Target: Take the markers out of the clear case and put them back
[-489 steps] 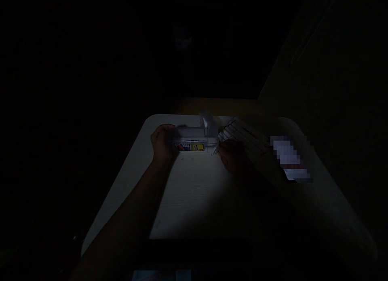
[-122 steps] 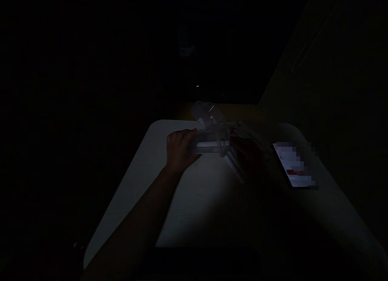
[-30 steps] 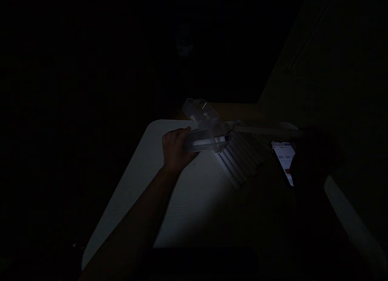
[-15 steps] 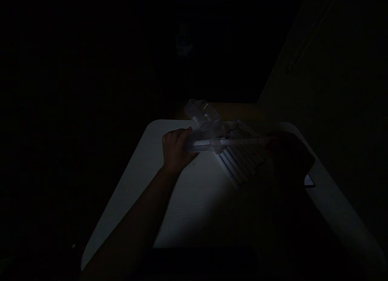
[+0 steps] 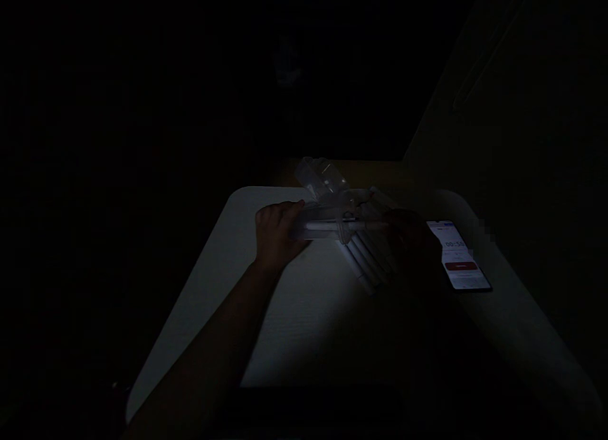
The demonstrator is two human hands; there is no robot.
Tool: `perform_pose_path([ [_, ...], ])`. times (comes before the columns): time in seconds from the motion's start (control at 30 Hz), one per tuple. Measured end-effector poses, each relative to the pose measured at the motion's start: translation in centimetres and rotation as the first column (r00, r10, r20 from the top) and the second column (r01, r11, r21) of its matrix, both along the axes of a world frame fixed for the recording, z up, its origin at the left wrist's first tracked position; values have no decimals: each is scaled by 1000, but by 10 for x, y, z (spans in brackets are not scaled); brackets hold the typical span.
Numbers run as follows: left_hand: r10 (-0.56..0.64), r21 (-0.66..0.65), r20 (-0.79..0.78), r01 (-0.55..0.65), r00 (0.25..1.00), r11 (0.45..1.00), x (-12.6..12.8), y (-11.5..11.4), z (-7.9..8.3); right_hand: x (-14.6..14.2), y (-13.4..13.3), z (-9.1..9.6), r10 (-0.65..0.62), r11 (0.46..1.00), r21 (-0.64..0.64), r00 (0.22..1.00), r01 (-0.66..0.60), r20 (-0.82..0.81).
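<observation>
The scene is very dark. My left hand (image 5: pixel 275 231) is closed around the left end of a clear plastic case (image 5: pixel 319 213), thumb on top. The case's clear lid (image 5: pixel 320 177) stands raised at the back. A pale, slim marker (image 5: pixel 327 226) lies lengthwise, mostly within the case, its right end reaching my right hand (image 5: pixel 411 240). That hand is in deep shadow, its fingers pinched at the marker's end. Beneath and to the right of the case, several similar markers (image 5: pixel 363 259) lie side by side on the table, partly hidden by my right hand.
A lit phone (image 5: pixel 460 263) showing a timer lies right of my right hand. All this rests on a white table (image 5: pixel 294 326) with rounded corners. A dark wall or panel edge (image 5: pixel 441 79) rises behind on the right.
My right hand has moved left, sliding the marker further into the case and uncovering the phone. My left hand has barely moved.
</observation>
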State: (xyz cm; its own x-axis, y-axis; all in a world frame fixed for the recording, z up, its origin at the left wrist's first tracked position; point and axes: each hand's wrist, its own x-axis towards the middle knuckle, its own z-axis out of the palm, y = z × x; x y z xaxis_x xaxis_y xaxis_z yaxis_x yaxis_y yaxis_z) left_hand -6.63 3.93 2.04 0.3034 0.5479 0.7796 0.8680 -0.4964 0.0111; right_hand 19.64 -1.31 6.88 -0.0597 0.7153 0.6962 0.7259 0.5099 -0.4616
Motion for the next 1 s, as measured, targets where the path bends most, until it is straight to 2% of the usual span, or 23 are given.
perform_pose_path([
  [0.17, -11, 3, -18, 11, 1000, 1000, 1, 0, 1, -5, 0, -1, 21, 996, -88, 1000, -22, -13],
  [0.43, 16, -58, -34, -18, 999, 998, 3, -2, 2, -12, 5, -11, 52, 988, -142, 995, -64, -83],
  [0.53, 13, -80, -32, -15, 999, 997, 3, -1, 1, -14, 5, -11, 65, 986, -148, 994, -78, -93],
  [0.73, -1, -38, -27, 0, 1000, 999, 3, 0, 0, -15, 5, -12, 103, 988, -109, 993, -109, -65],
  [1.0, 21, -90, -6, -22, 1000, 996, 3, -1, 1, -7, 6, -10, -6, 993, -116, 999, -1, -53],
])
